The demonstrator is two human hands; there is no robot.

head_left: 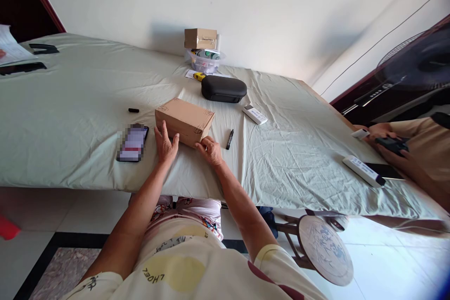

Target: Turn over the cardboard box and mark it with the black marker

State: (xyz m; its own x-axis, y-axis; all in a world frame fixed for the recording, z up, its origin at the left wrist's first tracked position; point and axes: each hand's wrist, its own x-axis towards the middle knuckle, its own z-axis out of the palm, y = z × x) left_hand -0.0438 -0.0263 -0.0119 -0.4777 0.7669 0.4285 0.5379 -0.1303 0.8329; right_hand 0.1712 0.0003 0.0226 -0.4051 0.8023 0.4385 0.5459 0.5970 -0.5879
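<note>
The left hand [166,144] lies flat, fingers spread, against the brown rectangular cardboard box [185,119]. The right hand [210,149] touches its near edge with loosely curled fingers.

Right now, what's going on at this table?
A person at the cloth-covered table has both hands on a closed cardboard box: the left hand cups its near left corner, the right hand touches its near lower edge. A phone lies left of the box, a black marker right of it. At the right edge, another person's hands hold a small dark object.
</note>
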